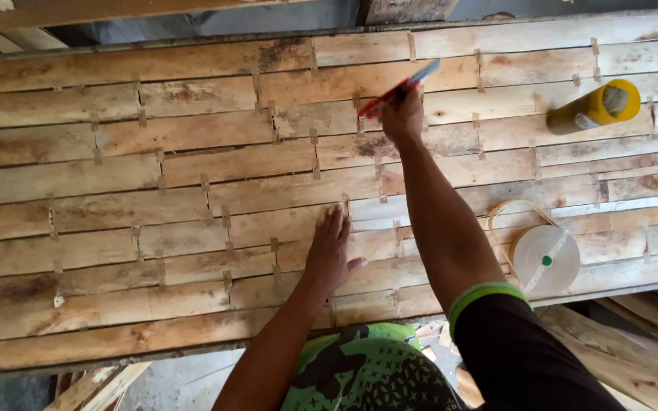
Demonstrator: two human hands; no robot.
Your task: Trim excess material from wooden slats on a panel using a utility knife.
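Observation:
A wide sheet of pale wood veneer strips point(192, 190), joined at the seams by short bits of tape, lies across the bench. My left hand point(330, 251) rests flat on the strips near the front, fingers spread, holding nothing. My right hand point(401, 113) reaches farther back and grips a slim red and blue tool point(401, 87), its tip touching a seam. My right arm crosses above the sheet in a black sleeve with a green cuff.
A yellow cylinder point(595, 108) lies on its side at the back right. A white roll of tape point(546, 259) with a loose tan loop sits at the front right. Loose boards point(634, 350) lie below the bench edge on the right.

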